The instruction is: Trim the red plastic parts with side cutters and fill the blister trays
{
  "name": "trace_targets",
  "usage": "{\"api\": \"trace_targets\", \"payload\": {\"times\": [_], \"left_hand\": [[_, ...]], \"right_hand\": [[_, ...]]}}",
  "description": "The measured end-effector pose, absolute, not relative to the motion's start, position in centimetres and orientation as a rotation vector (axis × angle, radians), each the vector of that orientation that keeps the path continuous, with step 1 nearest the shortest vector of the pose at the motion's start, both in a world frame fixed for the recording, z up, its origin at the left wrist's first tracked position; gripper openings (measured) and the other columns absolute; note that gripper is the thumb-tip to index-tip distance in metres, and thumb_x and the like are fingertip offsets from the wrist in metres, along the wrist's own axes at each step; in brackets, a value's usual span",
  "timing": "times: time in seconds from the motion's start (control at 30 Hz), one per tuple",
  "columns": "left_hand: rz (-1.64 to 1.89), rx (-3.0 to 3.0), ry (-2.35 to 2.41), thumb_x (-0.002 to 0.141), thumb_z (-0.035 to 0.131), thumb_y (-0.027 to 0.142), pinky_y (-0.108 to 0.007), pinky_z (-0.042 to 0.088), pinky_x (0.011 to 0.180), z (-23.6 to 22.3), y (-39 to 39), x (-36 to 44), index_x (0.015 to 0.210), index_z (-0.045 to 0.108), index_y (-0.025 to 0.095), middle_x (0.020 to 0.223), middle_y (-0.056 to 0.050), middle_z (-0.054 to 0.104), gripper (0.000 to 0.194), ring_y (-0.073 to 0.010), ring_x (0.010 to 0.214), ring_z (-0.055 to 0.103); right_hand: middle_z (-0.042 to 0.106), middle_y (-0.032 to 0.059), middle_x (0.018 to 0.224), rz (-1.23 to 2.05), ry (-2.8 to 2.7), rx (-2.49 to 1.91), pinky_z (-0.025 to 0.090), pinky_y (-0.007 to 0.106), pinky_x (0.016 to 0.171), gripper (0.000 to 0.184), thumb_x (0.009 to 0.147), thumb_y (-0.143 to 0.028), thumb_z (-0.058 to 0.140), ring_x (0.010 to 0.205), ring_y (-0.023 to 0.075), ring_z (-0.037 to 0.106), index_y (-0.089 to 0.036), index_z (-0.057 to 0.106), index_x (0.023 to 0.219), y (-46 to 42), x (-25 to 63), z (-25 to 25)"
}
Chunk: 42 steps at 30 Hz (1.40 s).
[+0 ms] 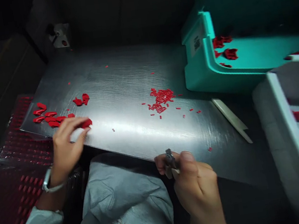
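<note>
My left hand (67, 149) is at the table's near left edge, with thumb and fingers closed on a small red piece (87, 123). Something white (77, 135) shows in the same grip, its kind unclear. Beside these fingers lies a group of red molded pieces (52, 119), with two more red pieces (81, 100) behind. Over the near table edge, my right hand (197, 183) is wrapped round a small tool with a dark grey metal head (169, 156), which looks like nippers. Its handles are mostly hidden by the fingers. A pile of tiny red bits (162, 97) lies beyond it.
A turquoise bin (200, 67) with red pieces inside stands at the back right. Nearer is a white box (274, 128) holding red parts. A pale flat strip (231, 119) lies on the metal table (125, 78). Clear plastic trays (18, 152) with red pieces sit at left.
</note>
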<state>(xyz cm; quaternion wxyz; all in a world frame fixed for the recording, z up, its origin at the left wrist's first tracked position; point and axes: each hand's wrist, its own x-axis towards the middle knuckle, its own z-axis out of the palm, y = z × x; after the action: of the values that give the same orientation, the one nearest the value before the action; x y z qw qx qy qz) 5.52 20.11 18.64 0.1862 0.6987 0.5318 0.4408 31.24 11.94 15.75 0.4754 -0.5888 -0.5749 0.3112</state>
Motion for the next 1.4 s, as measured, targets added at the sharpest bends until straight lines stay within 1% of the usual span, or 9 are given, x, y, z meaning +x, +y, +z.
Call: {"api": "trace_targets", "payload": {"times": [0.23, 0.4, 0.57, 0.7, 0.77, 0.87, 1.0, 1.13, 1.4], "left_hand": [[0.267, 2.348, 1.924, 0.095, 0.055, 0.013, -0.044, 0.051, 0.101, 20.8, 28.9, -2.0, 0.112, 0.075, 0.014, 0.115, -0.014, 0.074, 0.025, -0.0296, 0.109, 0.069], [0.192, 2.261, 1.928, 0.091, 0.062, 0.016, -0.047, 0.050, 0.104, 21.1, 30.1, -2.4, 0.118, 0.073, 0.018, 0.124, -0.014, 0.073, 0.030, -0.0316, 0.115, 0.067], [0.108, 2.403, 1.756, 0.097, 0.062, 0.024, -0.046, 0.048, 0.108, 21.5, 30.3, 0.1, 0.138, 0.064, 0.014, 0.139, -0.016, 0.063, 0.042, -0.0326, 0.123, 0.063], [-0.110, 2.446, 1.738, 0.100, 0.059, 0.025, -0.047, 0.052, 0.100, 21.1, 31.3, 2.4, 0.128, 0.070, 0.012, 0.125, -0.018, 0.068, 0.033, -0.0339, 0.110, 0.068], [-0.081, 2.442, 1.763, 0.100, 0.057, 0.020, -0.047, 0.052, 0.097, 21.2, 31.3, 2.7, 0.114, 0.075, 0.010, 0.110, -0.017, 0.074, 0.025, -0.0327, 0.103, 0.070], [0.350, 2.231, 1.713, 0.097, 0.066, 0.025, -0.042, 0.055, 0.093, 21.8, 29.6, 2.8, 0.106, 0.077, 0.012, 0.099, -0.014, 0.078, 0.019, -0.0284, 0.094, 0.073], [0.894, 1.647, 1.215, 0.085, 0.082, 0.041, -0.031, 0.062, 0.077, 22.1, 24.5, 4.7, 0.101, 0.076, 0.016, 0.092, -0.009, 0.082, 0.030, -0.0219, 0.083, 0.078], [0.903, 1.351, 0.811, 0.082, 0.088, 0.031, -0.026, 0.065, 0.077, 21.3, 19.8, 7.9, 0.106, 0.073, 0.017, 0.095, -0.010, 0.084, 0.032, -0.0210, 0.086, 0.081], [0.749, 1.299, 0.724, 0.088, 0.081, 0.015, -0.025, 0.062, 0.095, 21.0, 18.0, 10.2, 0.133, 0.066, 0.020, 0.115, -0.012, 0.081, 0.048, -0.0218, 0.108, 0.078]], "right_hand": [[0.061, 0.0025, 0.058, 0.828, -1.416, -1.481, 0.045, 0.026, 0.051, 0.064, 0.112, -0.055, 0.036, 0.051, 0.0155, 0.058, -0.021, 0.064, 0.065, 11.9, 31.9, 14.1], [0.063, 0.0035, 0.062, 0.846, -1.301, -1.552, 0.046, 0.029, 0.056, 0.062, 0.110, -0.059, 0.040, 0.055, 0.0172, 0.059, -0.021, 0.066, 0.068, 11.4, 31.4, 14.3], [0.058, 0.0025, 0.057, 0.855, -1.356, -1.502, 0.047, 0.026, 0.054, 0.065, 0.110, -0.060, 0.038, 0.052, 0.0157, 0.057, -0.021, 0.063, 0.064, 12.1, 31.3, 15.0], [0.060, 0.0028, 0.057, 0.826, -1.485, -1.415, 0.046, 0.024, 0.049, 0.064, 0.113, -0.051, 0.035, 0.050, 0.0148, 0.058, -0.020, 0.063, 0.064, 12.5, 31.7, 14.9], [0.061, 0.0030, 0.058, 0.815, -1.508, -1.385, 0.047, 0.024, 0.049, 0.062, 0.113, -0.047, 0.036, 0.051, 0.0148, 0.059, -0.019, 0.063, 0.066, 12.4, 31.9, 14.7], [0.061, 0.0022, 0.058, 0.813, -1.454, -1.364, 0.046, 0.024, 0.050, 0.060, 0.113, -0.045, 0.036, 0.051, 0.0146, 0.059, -0.019, 0.063, 0.066, 12.2, 31.5, 14.7], [0.062, 0.0010, 0.060, 0.804, -1.416, -1.287, 0.046, 0.025, 0.052, 0.055, 0.114, -0.042, 0.037, 0.052, 0.0146, 0.059, -0.020, 0.062, 0.070, 12.5, 30.0, 15.6], [0.064, 0.0009, 0.066, 0.810, -1.467, -1.175, 0.046, 0.025, 0.055, 0.048, 0.114, -0.034, 0.034, 0.057, 0.0147, 0.061, -0.021, 0.060, 0.077, 13.0, 28.8, 16.8], [0.068, 0.0053, 0.081, 0.529, -1.669, -1.168, 0.049, 0.030, 0.066, 0.031, 0.109, -0.015, 0.037, 0.071, 0.0177, 0.064, -0.018, 0.061, 0.090, 12.0, 29.5, 16.8]]}}
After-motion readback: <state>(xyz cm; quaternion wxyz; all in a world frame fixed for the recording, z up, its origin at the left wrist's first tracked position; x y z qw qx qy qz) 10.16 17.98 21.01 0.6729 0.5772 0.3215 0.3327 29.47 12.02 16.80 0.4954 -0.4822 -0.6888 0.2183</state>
